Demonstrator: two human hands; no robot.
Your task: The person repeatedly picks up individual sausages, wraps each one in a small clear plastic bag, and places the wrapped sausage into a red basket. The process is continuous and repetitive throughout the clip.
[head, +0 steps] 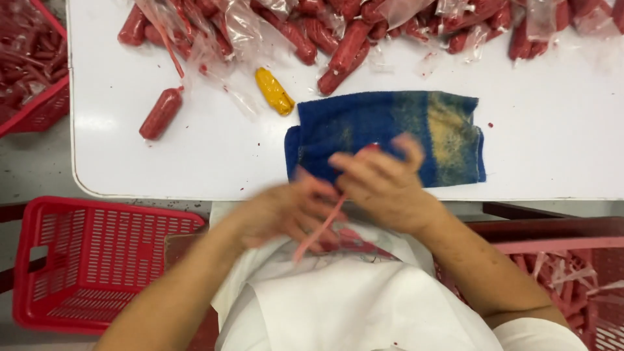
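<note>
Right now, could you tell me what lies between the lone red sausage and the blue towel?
A yellow sausage lies between the lone red sausage and the blue towel, head view.

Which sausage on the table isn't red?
The yellow sausage, lying alone just up-left of the blue cloth. All the other sausages are red.

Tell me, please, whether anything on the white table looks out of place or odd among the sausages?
Yes: one yellow sausage-shaped piece lies alone among the red sausages, the only one of that colour. The blue towel bears a yellowish stain on its right half. Torn clear wrappers lie scattered about. The blurred left hand and right hand pull a pink strip.
</note>
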